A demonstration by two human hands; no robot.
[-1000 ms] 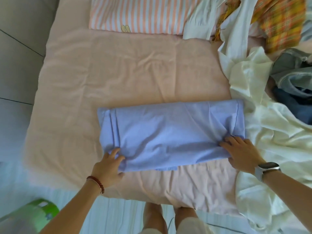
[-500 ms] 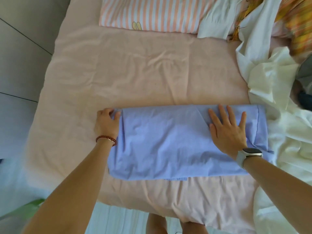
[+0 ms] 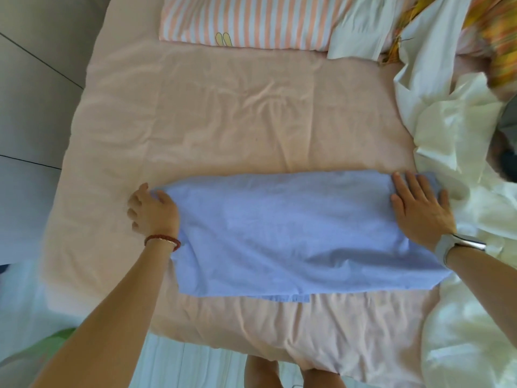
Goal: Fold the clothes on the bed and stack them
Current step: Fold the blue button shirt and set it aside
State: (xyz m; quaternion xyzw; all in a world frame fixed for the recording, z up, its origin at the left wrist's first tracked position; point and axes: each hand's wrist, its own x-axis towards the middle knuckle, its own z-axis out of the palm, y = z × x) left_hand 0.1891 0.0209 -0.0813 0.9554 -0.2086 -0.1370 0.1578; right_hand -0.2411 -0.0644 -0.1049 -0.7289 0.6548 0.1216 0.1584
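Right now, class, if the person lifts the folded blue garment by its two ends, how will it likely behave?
The blue garment would probably sag in the middle: it is thin, creased cloth lying flat. The fold may slip open, since a lower layer already peeks out at its near edge. It looks light; the left hand grips one end while the right hand presses the other.
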